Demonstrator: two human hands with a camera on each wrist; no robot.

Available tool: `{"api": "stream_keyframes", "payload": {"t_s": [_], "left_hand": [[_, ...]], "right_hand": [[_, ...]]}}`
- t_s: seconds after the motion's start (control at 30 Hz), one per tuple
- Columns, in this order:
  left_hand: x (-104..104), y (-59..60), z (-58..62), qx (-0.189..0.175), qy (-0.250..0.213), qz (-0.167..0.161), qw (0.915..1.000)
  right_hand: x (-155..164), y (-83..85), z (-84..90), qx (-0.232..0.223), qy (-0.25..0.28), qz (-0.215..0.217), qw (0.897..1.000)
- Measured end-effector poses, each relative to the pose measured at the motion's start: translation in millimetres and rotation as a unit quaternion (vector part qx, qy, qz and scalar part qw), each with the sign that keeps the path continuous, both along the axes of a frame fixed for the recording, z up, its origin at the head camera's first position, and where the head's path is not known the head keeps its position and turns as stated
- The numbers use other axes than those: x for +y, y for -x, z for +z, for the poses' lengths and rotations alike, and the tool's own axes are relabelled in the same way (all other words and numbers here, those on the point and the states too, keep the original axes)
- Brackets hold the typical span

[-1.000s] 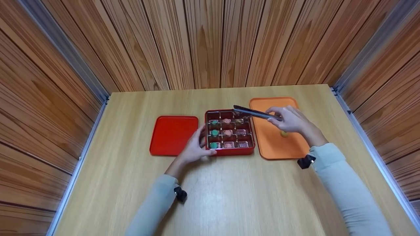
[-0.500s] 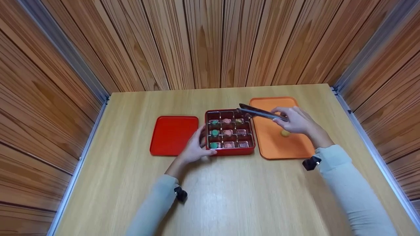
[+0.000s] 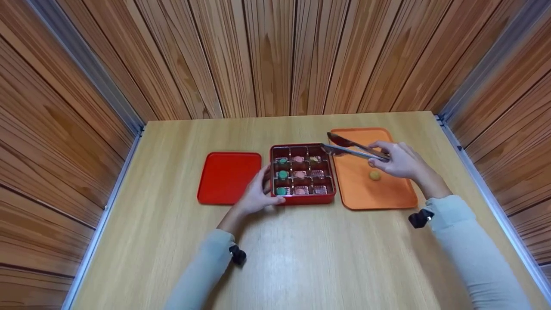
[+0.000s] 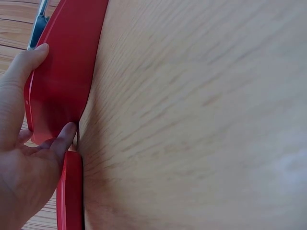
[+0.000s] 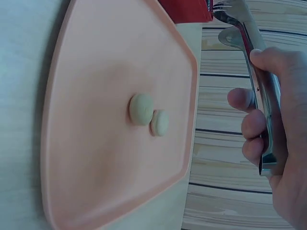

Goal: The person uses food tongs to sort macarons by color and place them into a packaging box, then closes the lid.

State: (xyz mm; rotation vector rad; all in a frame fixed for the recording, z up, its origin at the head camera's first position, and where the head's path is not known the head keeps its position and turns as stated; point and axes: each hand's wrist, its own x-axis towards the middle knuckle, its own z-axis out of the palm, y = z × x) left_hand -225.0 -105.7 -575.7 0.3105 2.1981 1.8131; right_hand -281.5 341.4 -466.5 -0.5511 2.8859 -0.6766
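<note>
Two macarons (image 5: 141, 109) on one orange tray (image 3: 381, 196); left hand (image 3: 256, 196) grips one red box (image 3: 308, 199), right hand (image 3: 400, 160) holds tongs (image 5: 273, 105).

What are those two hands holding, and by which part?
The right hand holds the tongs near their joined end; the left hand grips the red box at its near left corner.

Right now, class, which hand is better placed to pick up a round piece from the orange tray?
Probably the right hand: it holds the tongs over the orange tray, where round pieces lie, while the left hand grips the red box.
</note>
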Motion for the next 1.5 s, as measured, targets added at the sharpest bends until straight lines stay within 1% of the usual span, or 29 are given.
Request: {"api": "stream_keyframes", "payload": {"t_s": [0.2,0.33,0.5,0.67,0.83,1.03,1.27,1.5], "left_hand": [[0.5,0.6,-0.2,0.008,-0.007,-0.008,0.9999],[0.7,0.8,0.5,0.009,-0.004,-0.008,0.9999],[0.5,1.5,0.5,0.01,-0.01,-0.006,0.9999],[-0.3,0.6,0.9,0.01,-0.009,-0.007,0.9999],[-0.9,0.3,1.0,0.009,0.001,-0.002,1.0],[-0.4,0.7,1.8,0.008,0.004,0.003,1.0],[-0.2,0.8,0.2,0.009,0.002,-0.002,1.0],[-0.1,-0.1,-0.2,0.0,0.006,0.0,1.0]], "right_hand": [[9.9,-4.6,0.5,-0.002,-0.001,-0.014,1.0],[17.9,-6.9,0.1,0.009,-0.004,-0.015,1.0],[29.3,-8.5,-3.2,0.018,-0.005,-0.007,1.0],[41.8,-10.6,-6.8,0.006,-0.018,-0.015,1.0],[54.5,-12.7,-10.1,0.008,-0.037,-0.018,0.999],[66.9,-16.8,-10.8,0.005,-0.043,-0.032,0.999],[79.6,-24.5,-15.5,0.034,-0.043,-0.03,0.998],[90.4,-27.8,-15.4,0.021,-0.044,-0.035,0.998]]}}
